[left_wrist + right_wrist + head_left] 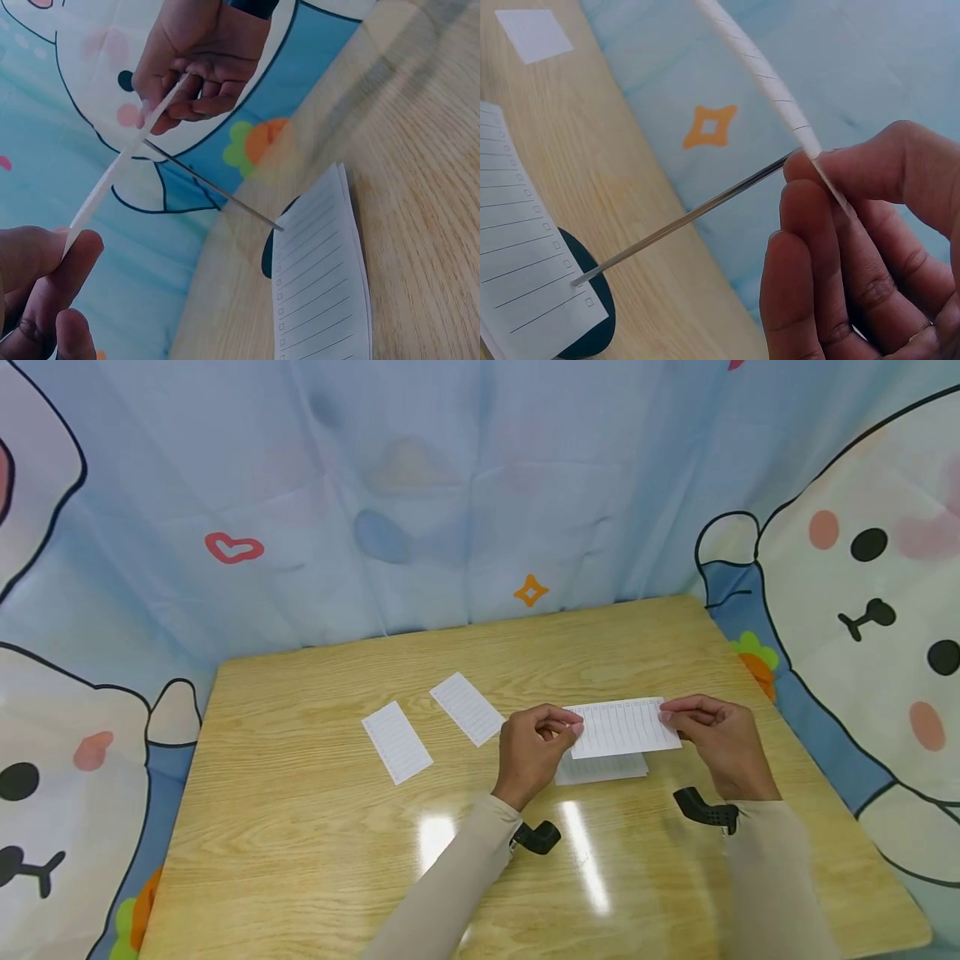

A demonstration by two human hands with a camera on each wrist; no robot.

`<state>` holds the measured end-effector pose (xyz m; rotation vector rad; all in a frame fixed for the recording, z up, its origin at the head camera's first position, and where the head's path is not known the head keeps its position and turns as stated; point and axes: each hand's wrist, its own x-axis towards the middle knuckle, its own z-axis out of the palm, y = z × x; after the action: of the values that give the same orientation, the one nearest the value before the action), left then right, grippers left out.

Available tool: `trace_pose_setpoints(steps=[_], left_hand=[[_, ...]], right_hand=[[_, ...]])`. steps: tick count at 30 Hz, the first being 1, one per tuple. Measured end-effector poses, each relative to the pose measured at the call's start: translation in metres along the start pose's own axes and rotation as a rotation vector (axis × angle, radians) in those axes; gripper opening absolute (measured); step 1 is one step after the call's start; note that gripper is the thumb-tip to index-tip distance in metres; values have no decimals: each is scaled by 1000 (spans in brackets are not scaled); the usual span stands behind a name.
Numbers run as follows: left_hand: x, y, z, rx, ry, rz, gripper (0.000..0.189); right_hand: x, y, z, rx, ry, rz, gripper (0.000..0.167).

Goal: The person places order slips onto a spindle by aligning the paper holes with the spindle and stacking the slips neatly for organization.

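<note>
A white lined sheet (626,727) with small checkboxes is pinched at its left end by my left hand (531,752) and at its right end by my right hand (723,743). Both hands keep it above the table. Beneath it lie stacked lined sheets (315,277), with a thin metal rod (214,186) rising from them near one end. Part of a dark rounded base (596,322) shows under the stack. The rod's upper end reaches the held sheet; whether it pierces that sheet I cannot tell. From the head view, the rod is hidden.
Two more lined sheets, a nearer one (397,743) and a farther one (467,708), lie flat left of my hands. The wooden table (300,835) ends at a printed curtain (337,568) behind and at the sides.
</note>
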<state>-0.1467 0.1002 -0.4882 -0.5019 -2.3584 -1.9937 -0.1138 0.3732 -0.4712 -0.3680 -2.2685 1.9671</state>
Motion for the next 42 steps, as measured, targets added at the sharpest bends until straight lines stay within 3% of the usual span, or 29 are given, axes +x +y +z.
trace_pose_setpoints(steps=[6,13,19,42], left_hand=[[1,-1,-1,-8,9,11,5],[1,-3,0,-7,6,-17,5],[1,-2,0,-7,4,-2,5],[1,-11,3,0,3,-46,6]], right_hand=[[-1,-4,3,-63,23,-2,17],[-3,-4,3,-14,7,1,16],[-3,-5,3,-33,25,-9,17],[-1,0,4,-82,32,38,15]])
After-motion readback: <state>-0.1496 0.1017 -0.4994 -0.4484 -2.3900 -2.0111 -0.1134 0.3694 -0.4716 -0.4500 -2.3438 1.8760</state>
